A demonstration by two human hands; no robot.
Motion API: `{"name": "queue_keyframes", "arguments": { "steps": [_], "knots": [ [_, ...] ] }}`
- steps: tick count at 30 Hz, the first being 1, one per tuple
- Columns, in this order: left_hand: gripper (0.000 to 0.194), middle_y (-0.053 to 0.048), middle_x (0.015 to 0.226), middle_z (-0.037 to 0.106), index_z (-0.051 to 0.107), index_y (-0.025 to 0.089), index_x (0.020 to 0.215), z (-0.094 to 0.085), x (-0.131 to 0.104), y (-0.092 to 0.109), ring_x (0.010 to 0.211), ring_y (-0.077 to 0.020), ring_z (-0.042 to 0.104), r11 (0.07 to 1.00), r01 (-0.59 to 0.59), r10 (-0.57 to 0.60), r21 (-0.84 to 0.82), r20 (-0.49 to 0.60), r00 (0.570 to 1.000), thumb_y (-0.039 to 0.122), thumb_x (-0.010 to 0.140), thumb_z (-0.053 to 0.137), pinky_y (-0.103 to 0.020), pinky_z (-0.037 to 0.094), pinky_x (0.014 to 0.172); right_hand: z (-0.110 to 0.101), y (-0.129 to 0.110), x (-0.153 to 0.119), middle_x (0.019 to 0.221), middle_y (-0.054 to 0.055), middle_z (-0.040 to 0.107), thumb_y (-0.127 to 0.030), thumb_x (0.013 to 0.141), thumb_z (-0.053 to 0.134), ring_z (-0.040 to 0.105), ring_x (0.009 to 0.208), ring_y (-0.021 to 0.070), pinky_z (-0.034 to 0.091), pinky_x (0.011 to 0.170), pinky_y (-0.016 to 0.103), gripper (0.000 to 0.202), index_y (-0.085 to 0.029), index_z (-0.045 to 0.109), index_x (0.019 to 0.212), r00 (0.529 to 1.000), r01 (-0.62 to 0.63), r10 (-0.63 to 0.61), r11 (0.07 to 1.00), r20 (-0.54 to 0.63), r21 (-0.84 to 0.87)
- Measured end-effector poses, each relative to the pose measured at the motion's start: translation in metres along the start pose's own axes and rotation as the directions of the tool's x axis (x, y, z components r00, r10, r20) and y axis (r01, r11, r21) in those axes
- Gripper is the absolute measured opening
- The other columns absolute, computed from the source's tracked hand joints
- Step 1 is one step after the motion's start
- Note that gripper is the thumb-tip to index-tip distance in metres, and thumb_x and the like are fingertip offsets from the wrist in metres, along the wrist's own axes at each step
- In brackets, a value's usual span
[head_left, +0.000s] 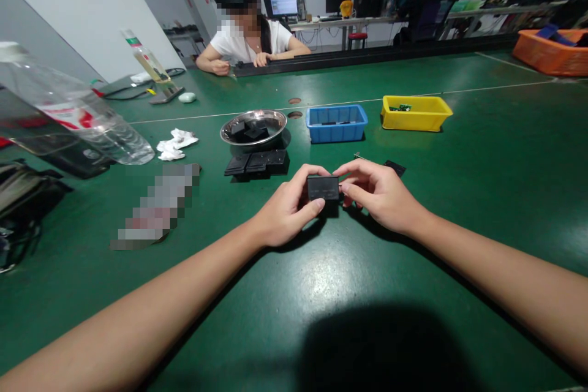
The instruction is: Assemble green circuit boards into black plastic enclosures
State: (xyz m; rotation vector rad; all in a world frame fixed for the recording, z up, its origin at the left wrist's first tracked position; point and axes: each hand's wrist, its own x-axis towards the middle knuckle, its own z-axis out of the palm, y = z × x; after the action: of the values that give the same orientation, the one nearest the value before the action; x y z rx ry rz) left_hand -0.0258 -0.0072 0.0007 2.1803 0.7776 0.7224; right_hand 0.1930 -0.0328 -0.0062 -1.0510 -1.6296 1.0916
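My left hand (291,208) grips a small black box (323,188) between thumb and fingers, just above the green table (275,306). At the box's right side is my right hand (374,193), its thumb and fingers pinched together at the edge; whatever they hold is too small to name. Behind my right hand lies a flat black piece (395,168), partly hidden. Several flat black pieces (256,162) lie in a row beyond my left hand, in front of a metal bowl (281,128) holding black parts.
A blue bin (337,131) and a yellow bin (416,122) with green parts stand farther back. At the left are a large plastic bottle (105,125), crumpled tissue (174,144) and a dark bag (27,208). A person (252,37) sits across the table; an orange basket (551,58) stands far right.
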Motion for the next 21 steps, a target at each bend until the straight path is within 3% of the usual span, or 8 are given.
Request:
{"name": "queue_keyframes", "arguments": {
  "steps": [4,9,21],
  "knots": [
    [0.042,-0.004,0.097,0.062,0.046,0.017,0.126,0.0006,-0.0002,-0.0005,0.081,-0.0180,0.058,1.000,0.000,-0.001,-0.016,-0.019,1.000,0.046,0.097,0.052,-0.028,0.044,0.072,-0.0008,0.0017,0.0015,0.073,0.000,0.069,-0.029,0.090,0.063,0.064,0.064,0.0138,0.047,0.059,0.026,0.019,-0.018,0.066,0.105,1.000,-0.026,0.026,0.998,-0.002,-0.051],
    [0.041,-0.004,0.097,0.062,0.047,0.017,0.126,0.0010,-0.0006,-0.0019,0.083,-0.0185,0.058,1.000,0.003,-0.003,-0.026,-0.015,1.000,0.045,0.096,0.052,-0.028,0.045,0.072,-0.0035,0.0010,0.0034,0.073,0.003,0.070,-0.032,0.093,0.056,0.064,0.068,0.0154,0.045,0.061,0.026,0.022,-0.017,0.069,0.085,0.998,-0.013,0.023,0.983,0.055,-0.182],
    [0.042,-0.003,0.094,0.060,0.046,0.016,0.125,0.0004,0.0009,-0.0007,0.076,-0.0161,0.055,1.000,-0.001,0.001,-0.017,-0.004,1.000,0.044,0.095,0.054,-0.027,0.043,0.069,-0.0047,-0.0022,0.0026,0.070,0.002,0.069,-0.030,0.094,0.054,0.061,0.062,0.0132,0.044,0.063,0.026,0.026,-0.016,0.067,0.076,0.995,0.001,0.018,0.983,0.102,-0.182]
  ]
}}
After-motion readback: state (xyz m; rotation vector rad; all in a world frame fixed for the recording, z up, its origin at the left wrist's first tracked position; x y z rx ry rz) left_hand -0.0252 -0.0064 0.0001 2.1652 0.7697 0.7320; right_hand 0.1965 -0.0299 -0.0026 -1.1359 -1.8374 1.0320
